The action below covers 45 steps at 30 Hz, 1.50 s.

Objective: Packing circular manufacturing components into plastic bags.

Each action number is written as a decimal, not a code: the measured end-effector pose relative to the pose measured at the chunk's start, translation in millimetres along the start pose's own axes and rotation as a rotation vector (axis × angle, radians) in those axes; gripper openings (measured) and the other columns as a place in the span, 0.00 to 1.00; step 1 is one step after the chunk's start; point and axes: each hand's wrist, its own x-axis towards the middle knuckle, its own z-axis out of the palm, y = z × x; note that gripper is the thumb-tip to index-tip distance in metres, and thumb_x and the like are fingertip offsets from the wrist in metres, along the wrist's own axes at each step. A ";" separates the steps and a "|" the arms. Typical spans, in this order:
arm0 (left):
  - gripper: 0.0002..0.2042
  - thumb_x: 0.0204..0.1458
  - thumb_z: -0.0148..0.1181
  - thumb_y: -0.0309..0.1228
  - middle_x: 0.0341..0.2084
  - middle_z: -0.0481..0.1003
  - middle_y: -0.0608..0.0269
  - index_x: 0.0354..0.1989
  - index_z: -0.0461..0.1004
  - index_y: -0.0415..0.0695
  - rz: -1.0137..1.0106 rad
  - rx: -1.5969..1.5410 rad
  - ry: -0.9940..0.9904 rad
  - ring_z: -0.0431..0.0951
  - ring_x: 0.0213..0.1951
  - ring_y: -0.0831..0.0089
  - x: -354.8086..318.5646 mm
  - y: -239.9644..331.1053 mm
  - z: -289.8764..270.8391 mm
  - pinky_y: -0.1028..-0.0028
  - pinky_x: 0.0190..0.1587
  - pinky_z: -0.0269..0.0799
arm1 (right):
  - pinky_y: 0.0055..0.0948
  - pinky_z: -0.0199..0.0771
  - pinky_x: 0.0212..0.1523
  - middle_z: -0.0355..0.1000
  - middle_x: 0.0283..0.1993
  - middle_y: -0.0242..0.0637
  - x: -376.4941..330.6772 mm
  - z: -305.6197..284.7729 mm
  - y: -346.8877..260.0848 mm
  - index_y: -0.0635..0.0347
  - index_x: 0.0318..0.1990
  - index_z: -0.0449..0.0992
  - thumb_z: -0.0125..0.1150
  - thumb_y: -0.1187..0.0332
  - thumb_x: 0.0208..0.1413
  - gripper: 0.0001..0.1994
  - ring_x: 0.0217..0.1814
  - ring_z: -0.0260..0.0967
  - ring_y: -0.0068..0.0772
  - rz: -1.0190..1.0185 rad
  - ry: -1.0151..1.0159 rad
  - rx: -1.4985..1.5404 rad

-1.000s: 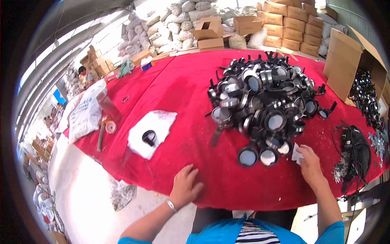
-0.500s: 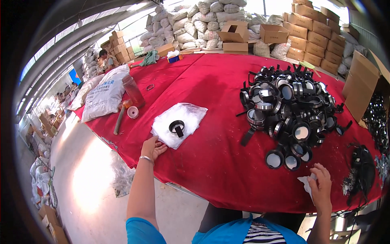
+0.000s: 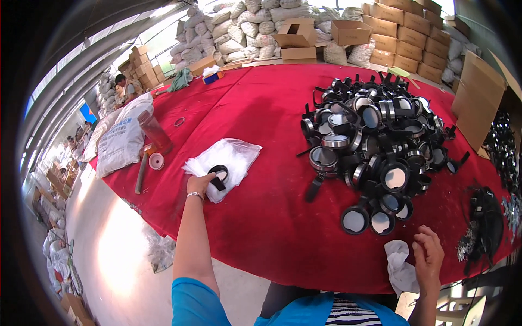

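This looks like a storage workshop. Behind the red-covered table (image 3: 272, 233), stuffed sacks (image 3: 250, 30) and brown cartons (image 3: 416, 39) stand piled high.

Ring (image 3: 218, 184) on bags (image 3: 243, 155), heap (image 3: 375, 136) right

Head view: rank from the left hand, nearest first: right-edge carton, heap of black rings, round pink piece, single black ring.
1. Single black ring: at the fingertips, on white bags.
2. Round pink piece: left.
3. Heap of black rings: right.
4. Right-edge carton: beyond the heap.
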 end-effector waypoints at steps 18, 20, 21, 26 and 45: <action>0.15 0.39 0.59 0.28 0.28 0.76 0.61 0.36 0.78 0.33 0.273 -0.069 -0.268 0.75 0.30 0.71 35.1 14.5 54.0 0.68 0.31 0.70 | 0.37 0.73 0.38 0.70 0.39 0.38 -18.7 8.7 19.5 0.56 0.37 0.75 0.58 0.73 0.45 0.10 0.40 0.70 0.43 -0.055 -0.353 -0.177; 0.14 0.40 0.57 0.30 0.26 0.77 0.55 0.33 0.77 0.33 0.487 0.077 -0.251 0.75 0.30 0.71 71.6 -10.5 32.5 0.68 0.34 0.69 | 0.37 0.74 0.38 0.70 0.38 0.38 -8.3 -4.6 19.6 0.57 0.40 0.75 0.56 0.73 0.47 0.11 0.38 0.70 0.44 0.081 -0.317 -0.147; 0.13 0.41 0.56 0.31 0.24 0.76 0.50 0.31 0.75 0.32 0.664 0.434 -0.197 0.73 0.28 0.68 92.6 -23.4 15.8 0.66 0.34 0.68 | 0.36 0.74 0.39 0.70 0.40 0.39 -4.6 -9.5 25.1 0.56 0.42 0.75 0.55 0.76 0.48 0.12 0.38 0.71 0.45 0.073 -0.200 -0.095; 0.08 0.39 0.53 0.27 0.20 0.71 0.63 0.24 0.71 0.34 0.473 0.014 -0.312 0.69 0.24 0.72 67.8 -14.6 26.6 0.71 0.28 0.65 | 0.36 0.74 0.41 0.73 0.35 0.41 18.0 -36.8 99.2 0.58 0.32 0.77 0.52 0.80 0.43 0.10 0.39 0.72 0.44 0.005 0.006 -0.015; 0.08 0.52 0.56 0.30 0.30 0.76 0.72 0.39 0.75 0.45 0.687 -0.605 -0.804 0.76 0.30 0.84 -304.8 238.4 -39.0 0.83 0.30 0.70 | 0.42 0.67 0.48 0.70 0.44 0.47 111.2 -46.5 93.4 0.60 0.43 0.71 0.56 0.68 0.50 0.13 0.48 0.67 0.51 -0.201 0.234 -0.250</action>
